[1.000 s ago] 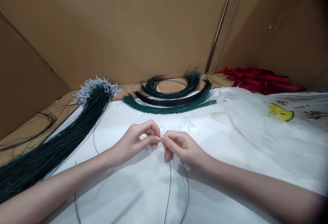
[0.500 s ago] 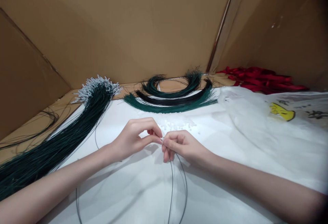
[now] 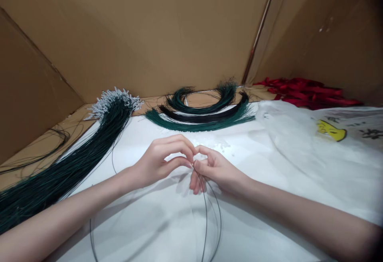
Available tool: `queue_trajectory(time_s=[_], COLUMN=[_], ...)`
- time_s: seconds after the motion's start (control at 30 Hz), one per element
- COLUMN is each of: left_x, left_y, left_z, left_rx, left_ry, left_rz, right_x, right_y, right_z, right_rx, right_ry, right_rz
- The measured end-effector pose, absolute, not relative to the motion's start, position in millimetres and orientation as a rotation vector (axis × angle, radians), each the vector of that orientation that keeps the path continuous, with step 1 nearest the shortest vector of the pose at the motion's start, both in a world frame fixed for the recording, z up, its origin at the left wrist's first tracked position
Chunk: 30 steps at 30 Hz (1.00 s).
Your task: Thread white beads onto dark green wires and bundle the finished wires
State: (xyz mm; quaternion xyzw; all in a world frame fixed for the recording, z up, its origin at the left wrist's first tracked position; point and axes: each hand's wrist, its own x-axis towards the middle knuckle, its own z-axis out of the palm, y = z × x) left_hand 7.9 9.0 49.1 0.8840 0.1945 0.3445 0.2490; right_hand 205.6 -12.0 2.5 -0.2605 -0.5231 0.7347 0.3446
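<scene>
My left hand [image 3: 167,160] and my right hand [image 3: 220,170] meet above the white sheet [image 3: 155,230], fingertips touching. Both are closed in a pinch at the end of a thin dark wire [image 3: 206,210], which loops down from the right fingers toward me. Whatever small piece sits between the fingertips is too hidden to make out. Just behind the hands, small white beads [image 3: 224,146] lie scattered on the sheet. To the left rests a thick bundle of dark green wires [image 3: 86,162] with clustered white beaded tips [image 3: 115,96].
Curved bundles of green wire [image 3: 197,126] and black wire [image 3: 194,116] lie behind the beads. Red ribbon [image 3: 311,92] is heaped at the back right, beside a clear plastic bag [image 3: 299,134] with a yellow print. Cardboard walls [image 3: 164,30] enclose the back and sides.
My fingertips have closed together at the wire's end, with the left fingers reaching slightly further right. The hanging wire has swung a little to the right.
</scene>
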Motion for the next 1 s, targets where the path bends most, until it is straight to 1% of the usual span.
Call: queue_trajectory(time_s=[0.17,0.47,0.57,0.73,0.8,1.0], left_x=[8.3,10.1,8.3,6.5,6.8,4.7], left_y=[9.1,9.6,9.4,7.1,6.0,9.2], left_z=[45.5,46.2,49.4,53.2,54.7,60.0], left_rx=[2.392,2.413,2.414,2.422,2.412,2.210], left_ry=[0.562,0.658,0.682,0.749,0.755,0.803], left_rz=[0.908,0.849,0.826,0.830,0.822,0.837], right_x=[206.4,205.0,204.0,204.2,204.2,206.2], right_y=[-13.1,-13.7,-15.8,-26.0,-28.4,-24.2], right_z=[-0.3,2.5,6.0,13.4,14.8,16.3], right_rx=[-0.612,-0.658,-0.753,-1.028,-1.083,-0.958], right_ry=[-1.312,-1.314,-1.369,-1.591,-1.637,-1.448], right_rz=[1.981,1.941,1.809,1.406,1.309,1.522])
